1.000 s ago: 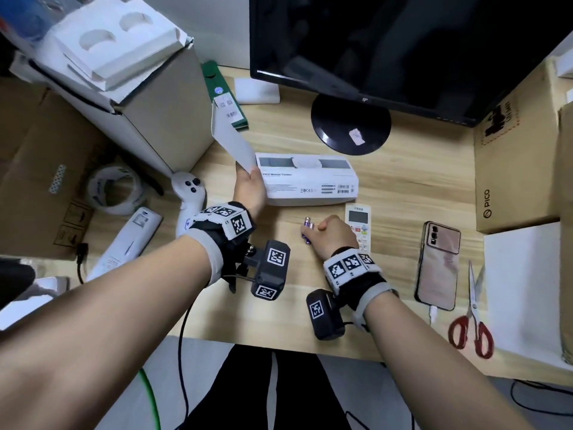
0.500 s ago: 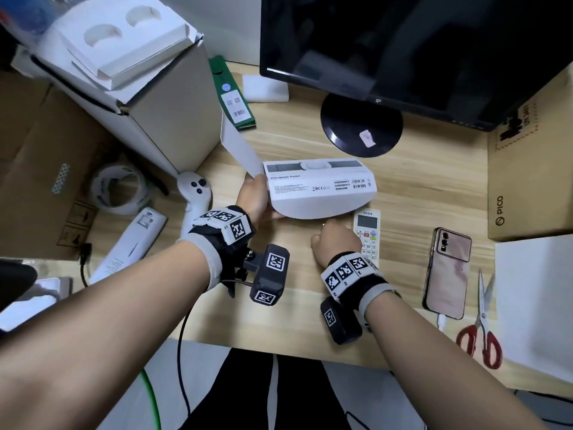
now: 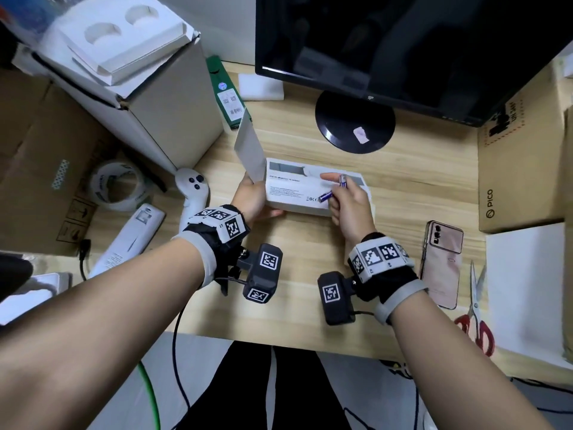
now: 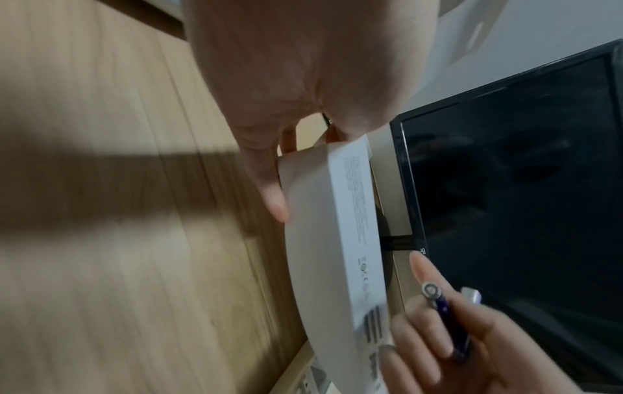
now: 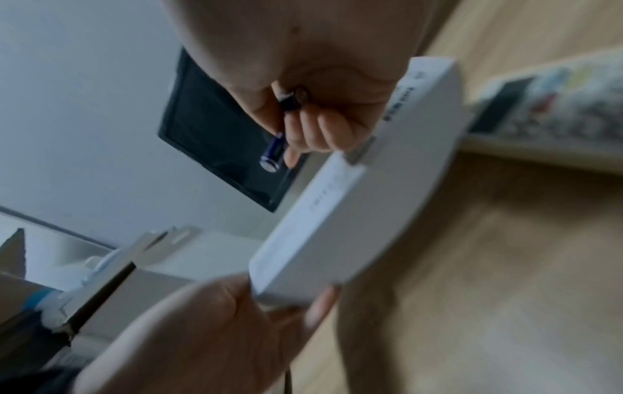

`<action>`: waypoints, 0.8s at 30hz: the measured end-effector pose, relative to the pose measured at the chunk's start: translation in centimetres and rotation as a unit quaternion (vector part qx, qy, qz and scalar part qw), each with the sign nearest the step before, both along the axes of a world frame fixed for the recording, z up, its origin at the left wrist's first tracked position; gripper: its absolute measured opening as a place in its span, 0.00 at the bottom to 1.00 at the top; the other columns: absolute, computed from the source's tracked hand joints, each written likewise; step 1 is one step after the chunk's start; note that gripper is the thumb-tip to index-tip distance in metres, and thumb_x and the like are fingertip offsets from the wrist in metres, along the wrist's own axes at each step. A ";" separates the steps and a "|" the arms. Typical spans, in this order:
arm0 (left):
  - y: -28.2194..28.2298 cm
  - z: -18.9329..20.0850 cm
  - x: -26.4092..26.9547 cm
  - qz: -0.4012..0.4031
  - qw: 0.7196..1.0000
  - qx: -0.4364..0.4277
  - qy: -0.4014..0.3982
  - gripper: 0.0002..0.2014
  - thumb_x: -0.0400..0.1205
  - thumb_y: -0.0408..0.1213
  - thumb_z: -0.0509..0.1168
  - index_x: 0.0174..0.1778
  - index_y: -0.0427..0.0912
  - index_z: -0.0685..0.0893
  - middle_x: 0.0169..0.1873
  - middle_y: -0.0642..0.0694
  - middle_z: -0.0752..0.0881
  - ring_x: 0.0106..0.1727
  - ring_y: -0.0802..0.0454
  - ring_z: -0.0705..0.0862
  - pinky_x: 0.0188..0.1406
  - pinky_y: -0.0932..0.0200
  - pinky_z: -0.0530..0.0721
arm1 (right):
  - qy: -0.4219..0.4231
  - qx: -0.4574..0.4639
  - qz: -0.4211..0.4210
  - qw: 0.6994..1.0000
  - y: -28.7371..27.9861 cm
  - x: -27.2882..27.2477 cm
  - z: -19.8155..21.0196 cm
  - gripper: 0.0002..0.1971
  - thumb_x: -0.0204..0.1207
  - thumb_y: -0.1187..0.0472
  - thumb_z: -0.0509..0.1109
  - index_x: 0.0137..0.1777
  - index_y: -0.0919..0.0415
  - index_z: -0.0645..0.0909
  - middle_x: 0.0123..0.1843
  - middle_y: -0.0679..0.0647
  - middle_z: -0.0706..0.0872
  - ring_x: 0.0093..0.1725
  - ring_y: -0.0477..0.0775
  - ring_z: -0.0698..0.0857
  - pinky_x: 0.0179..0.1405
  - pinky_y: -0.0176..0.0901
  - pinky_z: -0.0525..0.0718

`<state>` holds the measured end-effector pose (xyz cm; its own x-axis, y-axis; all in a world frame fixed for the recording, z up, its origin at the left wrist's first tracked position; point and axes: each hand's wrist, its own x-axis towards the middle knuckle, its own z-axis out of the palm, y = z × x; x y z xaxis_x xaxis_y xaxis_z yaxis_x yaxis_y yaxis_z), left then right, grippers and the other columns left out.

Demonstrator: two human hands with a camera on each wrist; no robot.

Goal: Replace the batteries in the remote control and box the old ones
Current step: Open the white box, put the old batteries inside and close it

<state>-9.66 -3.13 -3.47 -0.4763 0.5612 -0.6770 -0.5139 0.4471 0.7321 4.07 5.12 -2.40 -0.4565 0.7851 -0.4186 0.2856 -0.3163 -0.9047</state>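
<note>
Head view: our right hand [image 3: 350, 209] pinches two batteries [image 3: 333, 189] | our left hand [image 3: 252, 198] clamps white box [image 3: 297, 193] at its open-flap end | opening lies left of batteries, their long axis slanted toward it | right hand nearer

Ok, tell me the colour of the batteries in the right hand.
Dark blue-purple with silver ends, the batteries show best in the right wrist view.

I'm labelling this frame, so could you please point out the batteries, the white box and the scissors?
batteries [image 3: 328, 195]: head view, purple body of the cell the right hand [image 3: 352, 209] grips.
white box [image 3: 291, 193]: head view, printed side face.
scissors [image 3: 479, 333]: head view, red handle loop.
</note>
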 end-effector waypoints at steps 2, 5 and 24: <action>0.0 0.3 0.2 0.010 1.000 0.008 -0.015 0.18 0.83 0.32 0.56 0.70 0.46 0.72 0.55 0.43 0.86 0.54 0.43 0.86 0.40 0.52 0.89 | -0.040 0.026 0.021 0.999 0.8 -0.2 1.0 0.14 0.80 0.66 0.56 0.38 0.56 0.80 0.16 0.37 0.74 0.16 0.35 0.71 0.21 0.25 0.66; 0.3 0.7 0.4 0.027 0.999 0.028 -0.031 0.20 0.82 0.29 0.54 0.70 0.46 0.69 0.55 0.43 0.85 0.51 0.44 0.86 0.33 0.55 0.90 | -0.090 -0.001 0.147 0.985 0.5 0.1 2.1 0.15 0.79 0.69 0.57 0.34 0.60 0.80 0.11 0.40 0.74 0.13 0.36 0.72 0.15 0.24 0.64; -0.1 -0.2 -0.1 0.001 1.000 0.008 0.001 0.12 0.81 0.40 0.61 0.60 0.50 0.79 0.42 0.48 0.84 0.39 0.51 0.82 0.34 0.60 0.83 | 0.115 -0.189 -0.146 0.964 -0.6 2.3 -0.6 0.14 0.78 0.70 0.53 0.33 0.56 0.68 0.13 0.44 0.65 0.13 0.43 0.61 0.15 0.29 0.59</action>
<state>-9.76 -3.28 -3.65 -0.4786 0.5709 -0.6671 -0.5127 0.4351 0.7402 6.41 4.52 -3.02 -0.3544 0.7047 -0.6147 -0.0596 -0.6730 -0.7372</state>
